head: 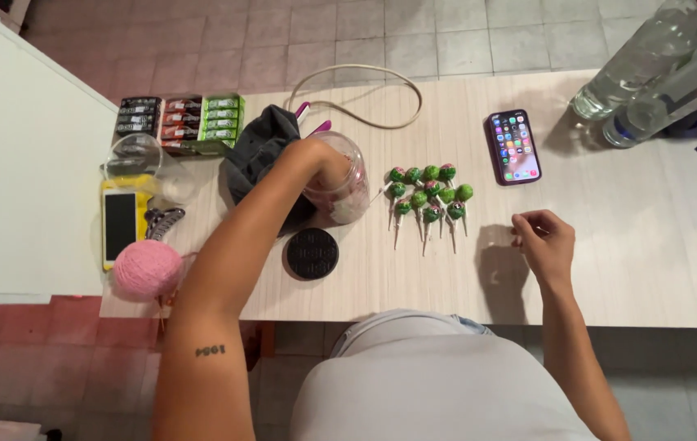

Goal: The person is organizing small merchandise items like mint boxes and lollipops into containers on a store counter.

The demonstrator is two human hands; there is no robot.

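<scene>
Clear plastic jar [347,196] upright on table, lidless.

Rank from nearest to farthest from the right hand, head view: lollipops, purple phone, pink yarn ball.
From the right hand:
1. Lollipops, just to its left.
2. Purple phone, above it, near the table's far edge; close to the lollipops in distance.
3. Pink yarn ball, far left.

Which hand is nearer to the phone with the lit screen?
The right hand. It hovers just below and to the right of the phone, holding nothing visible. The left hand is inside the clear jar, beyond the lollipops.
</scene>
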